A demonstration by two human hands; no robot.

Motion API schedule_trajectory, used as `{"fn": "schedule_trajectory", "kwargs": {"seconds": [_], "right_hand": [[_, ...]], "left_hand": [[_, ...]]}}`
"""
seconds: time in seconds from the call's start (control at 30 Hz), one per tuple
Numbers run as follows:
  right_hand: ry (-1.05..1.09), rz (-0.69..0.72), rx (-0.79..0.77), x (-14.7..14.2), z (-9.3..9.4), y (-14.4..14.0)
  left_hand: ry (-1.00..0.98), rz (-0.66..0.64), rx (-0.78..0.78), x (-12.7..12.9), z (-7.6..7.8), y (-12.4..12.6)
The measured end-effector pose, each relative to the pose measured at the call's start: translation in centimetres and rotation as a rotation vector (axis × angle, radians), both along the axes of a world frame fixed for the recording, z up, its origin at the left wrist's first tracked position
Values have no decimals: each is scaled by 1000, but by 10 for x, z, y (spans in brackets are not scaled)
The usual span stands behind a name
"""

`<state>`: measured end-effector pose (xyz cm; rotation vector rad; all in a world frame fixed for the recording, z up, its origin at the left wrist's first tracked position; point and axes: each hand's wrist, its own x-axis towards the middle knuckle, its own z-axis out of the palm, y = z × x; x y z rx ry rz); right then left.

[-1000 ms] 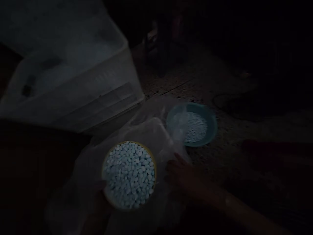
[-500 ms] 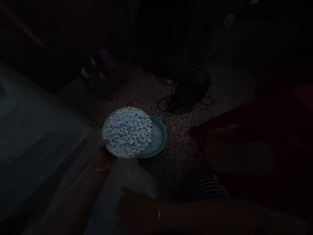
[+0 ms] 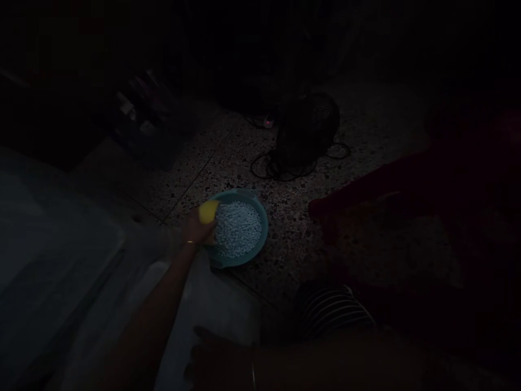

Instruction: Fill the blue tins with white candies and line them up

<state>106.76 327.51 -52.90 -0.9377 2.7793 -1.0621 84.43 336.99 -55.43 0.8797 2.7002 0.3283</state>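
Observation:
In the dim head view, my left hand (image 3: 197, 227) is closed round a yellow bowl (image 3: 208, 212). The bowl is tipped on its side over a teal basin (image 3: 264, 231) on the floor, its mouth facing right. Small white oval pellets (image 3: 240, 229) fill much of the basin, and those by the bowl's mouth are blurred. Low in the view, my right hand (image 3: 215, 355) lies over pale translucent plastic sheeting (image 3: 220, 309). Its fingertips appear apart, with nothing visible in them, though the dark hides detail.
Beyond the basin stands a dark round fan-like object (image 3: 309, 130) with a looped cable (image 3: 280, 176) on the speckled floor. A bin of mixed items (image 3: 146, 125) is at upper left. To the right are a dark red frame (image 3: 358, 193) and striped fabric (image 3: 334, 309).
My left hand has tipped the bowl, which was level and full of pellets, over the basin. More of the basin shows now. The right hand has barely moved.

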Motion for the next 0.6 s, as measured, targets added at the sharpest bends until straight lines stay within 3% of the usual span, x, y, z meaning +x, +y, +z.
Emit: {"fn": "schedule_trajectory", "kwargs": {"seconds": [0.2, 0.37, 0.43, 0.5, 0.6], "right_hand": [[0, 67, -18, 1, 12, 14], [17, 32, -30, -5, 3, 8], [11, 22, -28, -5, 1, 9], [0, 14, -21, 0, 5, 14], [-9, 19, -36, 11, 20, 22]], "left_hand": [[249, -350, -144, 30, -2, -8], [318, -551, -164, 50, 8, -12], [327, -528, -42, 51, 24, -17], [303, -456, 160, 48, 46, -38], [201, -208, 440, 42, 89, -117]]}}
